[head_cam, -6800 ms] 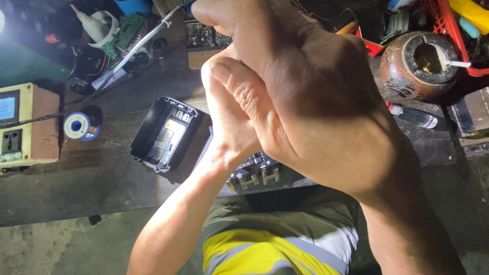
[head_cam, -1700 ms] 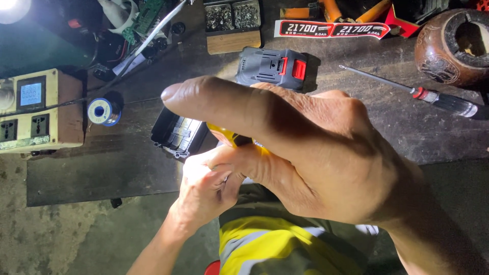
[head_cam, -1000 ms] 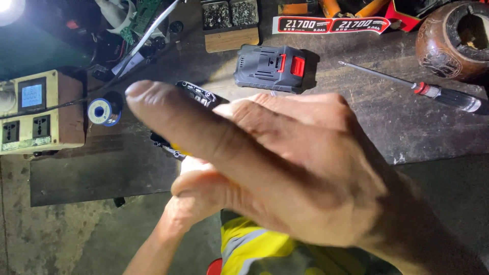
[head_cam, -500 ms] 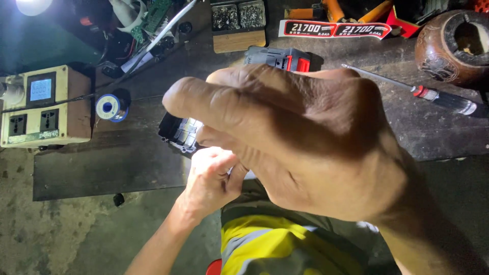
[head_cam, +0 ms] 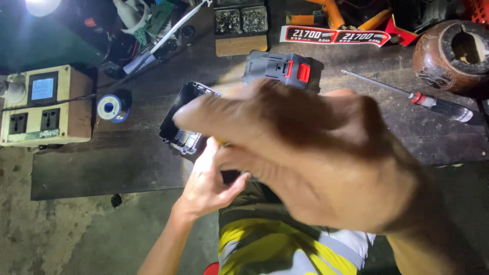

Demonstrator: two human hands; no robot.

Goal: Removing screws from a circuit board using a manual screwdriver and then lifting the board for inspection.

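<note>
My right hand (head_cam: 316,158) is close to the camera, blurred, its fingers curled, and it covers the middle of the view. What it holds is hidden. Below it my left hand (head_cam: 206,183) reaches up, thumb and fingers closed around a small dark part (head_cam: 230,176) that is mostly covered by the right hand. A sliver of yellow (head_cam: 220,142) shows between the two hands. An open black plastic case (head_cam: 182,119) lies on the dark workbench (head_cam: 102,168) just above the left fingertips.
A grey battery pack with red buttons (head_cam: 277,69) lies behind the hands. Right of it are a screwdriver (head_cam: 433,103) and a brown round pot (head_cam: 451,53). At left stand a socket box with a display (head_cam: 43,104) and a solder spool (head_cam: 109,108). My yellow high-visibility clothing (head_cam: 265,244) is below.
Over the last second my right hand has stayed close to the camera, shifting right and blurring. My left hand has stayed under it by the black case. The view has drifted slightly.
</note>
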